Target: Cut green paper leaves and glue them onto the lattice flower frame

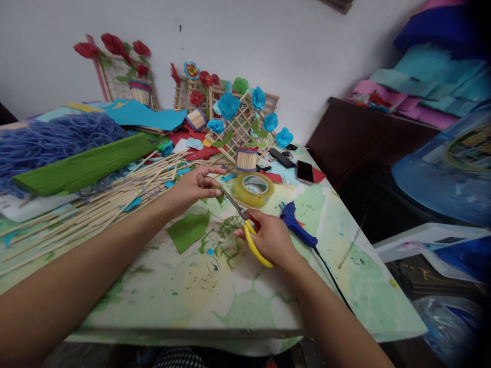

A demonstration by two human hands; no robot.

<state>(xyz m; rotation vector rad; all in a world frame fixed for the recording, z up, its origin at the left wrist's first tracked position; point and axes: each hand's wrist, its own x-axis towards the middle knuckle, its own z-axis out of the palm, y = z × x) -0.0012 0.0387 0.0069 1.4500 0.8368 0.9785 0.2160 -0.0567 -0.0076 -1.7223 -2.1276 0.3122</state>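
My left hand (197,185) pinches a small piece of green crepe paper (219,199) between thumb and fingers, mostly hidden behind them. My right hand (270,237) grips scissors with yellow handles (251,243). Their blades point up and left, with the tips at the green piece by my left thumb. Below my hands a larger green paper piece (188,231) lies flat on the table, and thin green scraps (226,232) are scattered beside it. Just beyond the scissors lies a roll of clear yellowish tape (254,189).
Right of my right hand lies a blue glue gun (297,225) with its cord. Thin wooden sticks (95,209), blue yarn (61,145) and a folded green sheet (84,163) cover the left. Behind stand stick trellises with paper flowers (229,106). A phone (304,171) lies back right.
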